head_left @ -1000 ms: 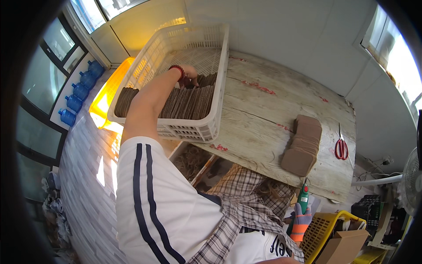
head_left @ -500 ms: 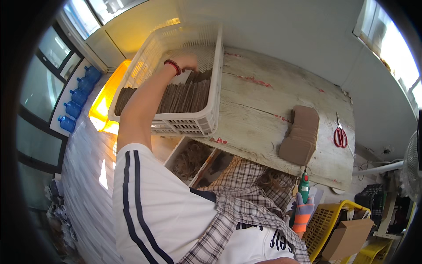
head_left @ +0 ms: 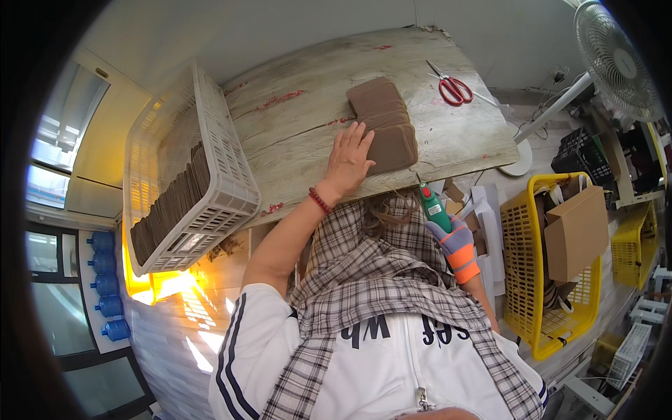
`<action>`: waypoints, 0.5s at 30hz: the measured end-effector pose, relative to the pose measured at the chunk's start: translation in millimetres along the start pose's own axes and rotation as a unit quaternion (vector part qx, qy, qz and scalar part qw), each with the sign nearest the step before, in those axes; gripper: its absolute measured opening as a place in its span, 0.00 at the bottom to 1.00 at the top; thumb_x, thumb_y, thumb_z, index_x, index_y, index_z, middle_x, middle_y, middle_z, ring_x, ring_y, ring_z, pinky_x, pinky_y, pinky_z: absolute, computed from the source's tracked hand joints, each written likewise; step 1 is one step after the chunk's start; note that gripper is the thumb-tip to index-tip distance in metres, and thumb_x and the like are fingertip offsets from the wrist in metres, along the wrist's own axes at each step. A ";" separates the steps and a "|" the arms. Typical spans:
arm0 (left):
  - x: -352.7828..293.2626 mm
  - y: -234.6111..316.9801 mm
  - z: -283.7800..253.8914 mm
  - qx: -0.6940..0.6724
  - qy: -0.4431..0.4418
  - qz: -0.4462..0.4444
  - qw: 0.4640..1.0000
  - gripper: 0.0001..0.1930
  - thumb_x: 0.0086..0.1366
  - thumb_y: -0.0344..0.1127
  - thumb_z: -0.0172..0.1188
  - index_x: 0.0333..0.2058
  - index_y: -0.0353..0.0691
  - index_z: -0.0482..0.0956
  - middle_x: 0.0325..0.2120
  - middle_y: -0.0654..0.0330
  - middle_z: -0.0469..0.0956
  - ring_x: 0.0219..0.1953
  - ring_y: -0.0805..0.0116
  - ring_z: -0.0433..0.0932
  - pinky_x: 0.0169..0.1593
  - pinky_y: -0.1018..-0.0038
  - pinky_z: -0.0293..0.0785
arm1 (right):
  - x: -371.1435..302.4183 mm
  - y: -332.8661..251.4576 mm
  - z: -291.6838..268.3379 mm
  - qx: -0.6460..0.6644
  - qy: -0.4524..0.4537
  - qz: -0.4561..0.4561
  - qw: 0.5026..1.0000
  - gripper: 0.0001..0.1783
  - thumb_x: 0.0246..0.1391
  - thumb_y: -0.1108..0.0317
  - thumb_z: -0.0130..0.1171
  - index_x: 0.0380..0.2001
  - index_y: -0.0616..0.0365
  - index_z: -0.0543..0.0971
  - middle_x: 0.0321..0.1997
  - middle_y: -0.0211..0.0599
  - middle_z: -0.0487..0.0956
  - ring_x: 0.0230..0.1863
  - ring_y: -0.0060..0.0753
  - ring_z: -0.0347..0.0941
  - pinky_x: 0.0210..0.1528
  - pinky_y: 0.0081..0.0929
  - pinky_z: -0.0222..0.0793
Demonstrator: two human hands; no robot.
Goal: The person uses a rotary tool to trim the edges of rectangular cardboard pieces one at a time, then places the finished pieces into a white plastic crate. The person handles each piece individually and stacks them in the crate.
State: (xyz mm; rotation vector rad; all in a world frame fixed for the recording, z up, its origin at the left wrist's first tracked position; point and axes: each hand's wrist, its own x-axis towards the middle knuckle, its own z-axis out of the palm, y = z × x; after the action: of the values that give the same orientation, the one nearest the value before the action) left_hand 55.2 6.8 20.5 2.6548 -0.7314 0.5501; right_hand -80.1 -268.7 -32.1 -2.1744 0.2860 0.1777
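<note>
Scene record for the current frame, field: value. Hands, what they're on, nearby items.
left_hand: bare left hand, fingers extended, at the left edge of the brown stack
right_hand: gloved right hand, gripping the green handheld tool
table: wood-grain top, bearing the brown stack and red-handled scissors
left_side: white basket holding a row of brown pieces
right_side: yellow basket, white fan

One pair of red-handled scissors (head_left: pixel 446 79), lying on the worktop (head_left: pixel 455 140); one white standing fan (head_left: pixel 619 63), at right; one black crate (head_left: pixel 584 152), near its stand; one yellow basket (head_left: pixel 519 266), brown cardboard box (head_left: pixel 578 234) at its rim; one smaller-looking yellow container (head_left: pixel 633 241), beyond; five blue water jugs (head_left: pixel 105 285), in a row, left.
</note>
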 end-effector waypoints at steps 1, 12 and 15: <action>-1.9 -1.2 16.2 -0.008 -0.006 -0.021 1.000 0.31 0.52 0.34 0.63 0.55 0.36 0.64 0.57 0.48 0.61 0.63 0.52 0.55 0.65 0.57 0.49 | 0.0 1.9 -1.4 -0.001 0.001 0.007 1.000 0.30 0.42 0.42 0.65 0.38 0.57 0.76 0.26 0.43 0.79 0.28 0.42 0.77 0.30 0.33 0.70; -17.9 25.5 19.8 -0.177 0.093 -0.242 0.949 0.21 0.49 0.24 0.64 0.43 0.38 0.70 0.42 0.55 0.73 0.51 0.56 0.69 0.53 0.62 0.65 | -3.2 9.9 3.8 0.039 0.009 -0.008 0.999 0.29 0.43 0.47 0.66 0.39 0.59 0.76 0.24 0.38 0.78 0.24 0.33 0.74 0.26 0.27 0.68; -30.1 25.0 24.0 -0.444 0.137 -0.338 0.819 0.17 0.51 0.21 0.63 0.40 0.36 0.73 0.37 0.57 0.77 0.43 0.62 0.75 0.46 0.68 0.72 | -5.3 -7.8 1.3 0.074 -0.007 -0.027 0.997 0.22 0.47 0.57 0.67 0.39 0.62 0.75 0.21 0.30 0.76 0.17 0.16 0.68 0.19 0.17 0.63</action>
State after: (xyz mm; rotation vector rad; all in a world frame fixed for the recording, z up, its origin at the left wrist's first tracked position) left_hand 24.3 -10.8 -8.6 1.7037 0.0948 0.2627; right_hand -83.1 -262.5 -25.5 -2.0309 0.2240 0.1362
